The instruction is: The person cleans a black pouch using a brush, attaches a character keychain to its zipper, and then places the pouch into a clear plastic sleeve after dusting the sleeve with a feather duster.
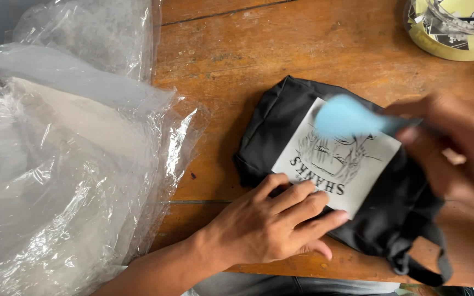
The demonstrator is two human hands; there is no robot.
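Black cloth bag (396,203) lying flat on a worn wooden tabletop, slightly crumpled, its dark strap trailing off toward the near right edge. White square print (336,159) set on the bag's face, turned at a slant, bearing a black line drawing of a face with dark lettering along its near edge. Pale blue tool (346,116) with a rounded, flat head, blurred, poised over the far corner of the print, its narrow end pinched in the right hand (456,148). Left hand (272,222) spread flat, fingers (308,205) pressing the near edge of the print and the cloth beside it.
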